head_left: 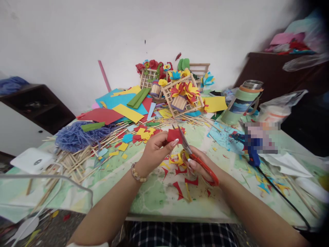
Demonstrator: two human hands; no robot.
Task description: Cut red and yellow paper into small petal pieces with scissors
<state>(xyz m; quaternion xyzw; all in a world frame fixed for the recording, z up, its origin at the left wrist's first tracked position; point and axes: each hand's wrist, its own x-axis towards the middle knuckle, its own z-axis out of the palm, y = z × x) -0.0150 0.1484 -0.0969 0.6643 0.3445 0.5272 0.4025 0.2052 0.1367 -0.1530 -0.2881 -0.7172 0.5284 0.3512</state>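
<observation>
A small red square of paper [174, 136] is pinched between the thumb and fingers of my left hand [159, 145]. My right hand [196, 161] grips a pair of scissors [199, 164] with red-orange handles. The blades point up and away, slightly parted, and lie at the right edge of the red paper. Below my hands, red and yellow paper offcuts [178, 189] are scattered on the tablecloth. A yellow curled paper piece [183, 155] shows close to my right fingers; whether it is held cannot be seen.
Stick frames with paper flowers [183, 94] stand against the wall. Coloured paper sheets [102, 116], blue yarn [77, 135] and thin wooden sticks [79, 164] cover the left. A green flask [238, 103] and a blue glue gun [254, 154] with a black cord are on the right.
</observation>
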